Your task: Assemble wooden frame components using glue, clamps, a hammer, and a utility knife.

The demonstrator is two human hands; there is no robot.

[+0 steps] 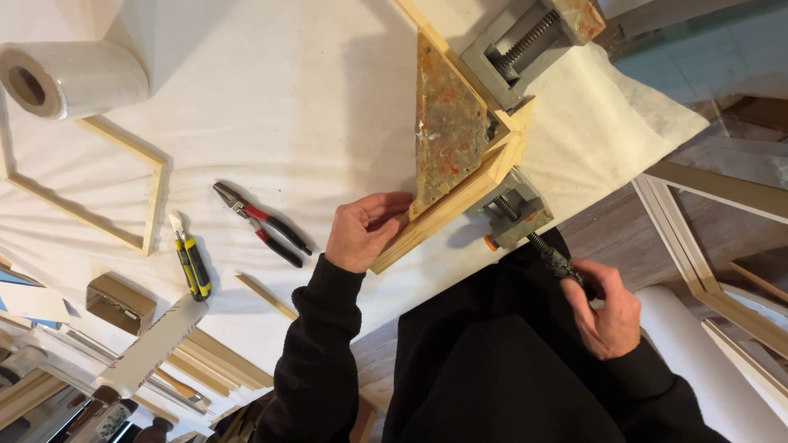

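Observation:
A grey corner clamp (513, 215) holds two pale wooden frame pieces (460, 201) joined at a mitred corner on a table covered in white cloth (287, 98). My left hand (364, 230) presses on the near frame piece, its fingers touching the edge of the clamp's stained triangular plate (447, 123). My right hand (605, 308) grips the dark handle of the clamp's near screw (554, 261), off the table edge. A second clamp screw (525, 41) shows at the top.
Red-handled pliers (264, 224) and a yellow utility knife (190, 261) lie left of my left hand. A finished thin wooden frame (123, 189) and a roll of clear film (70, 78) sit further left. Wood strips (267, 295) and mouldings lie along the near edge.

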